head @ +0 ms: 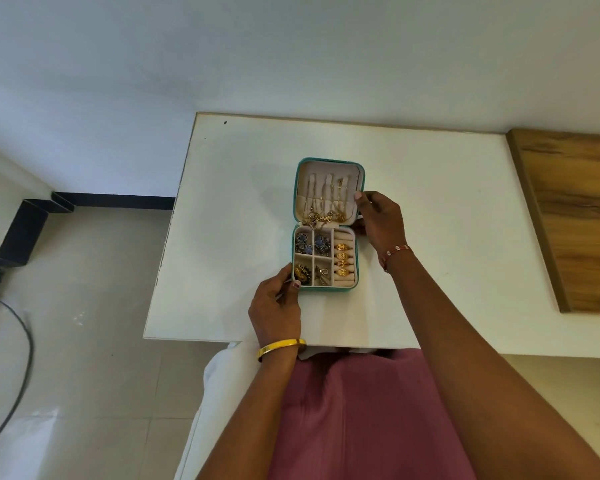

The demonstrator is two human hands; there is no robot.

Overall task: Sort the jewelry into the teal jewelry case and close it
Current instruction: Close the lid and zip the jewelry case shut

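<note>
- The case [327, 223] lies open mid-table [447, 209], rings [343, 259], earrings [309, 244] and chains [326, 202] sorted inside.
- Your right hand [381, 220] grips the lid's [329, 188] right edge; your left hand [276, 306] pinches the base's near-left corner.
- Closing appears next: swing the lid down, keeping chains clear.

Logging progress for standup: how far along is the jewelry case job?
Sorting looks done: gold rings sit in the ring rolls, earrings fill the small compartments, necklaces hang in the lid. In hand: right hand grips the lid's right edge, left hand steadies the teal case at its near left corner. Left: fold the lid down and close it.
</note>
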